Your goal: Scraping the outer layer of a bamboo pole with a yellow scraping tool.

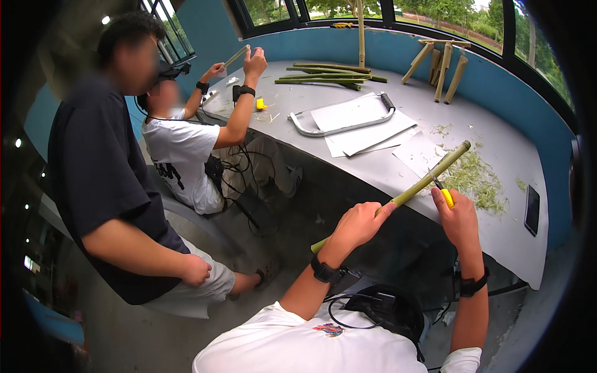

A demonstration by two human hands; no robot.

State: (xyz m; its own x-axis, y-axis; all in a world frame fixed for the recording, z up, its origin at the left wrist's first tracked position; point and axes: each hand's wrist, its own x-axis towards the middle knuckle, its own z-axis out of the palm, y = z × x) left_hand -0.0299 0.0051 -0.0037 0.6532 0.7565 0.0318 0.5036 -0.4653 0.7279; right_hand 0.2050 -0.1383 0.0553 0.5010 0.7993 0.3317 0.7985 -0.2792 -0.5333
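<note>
A long green bamboo stick (429,178) slants up to the right over the table's near edge. My left hand (362,225) is wrapped round its lower part. In my right hand (459,219) is a yellow-handled utility knife (446,198), its blade against the upper part of the stick. Pale green shavings (476,180) lie heaped on the tabletop just beyond my right hand. Under the stick's upper part lies a sheet of white paper (418,151).
On the grey table (298,99) are a hacksaw (342,128) on papers, bamboo sticks (329,74) and a phone (532,210). Bamboo pieces (444,71) stand by the blue wall. A seated person (186,143) holds a strip; another person (118,168) stands at left.
</note>
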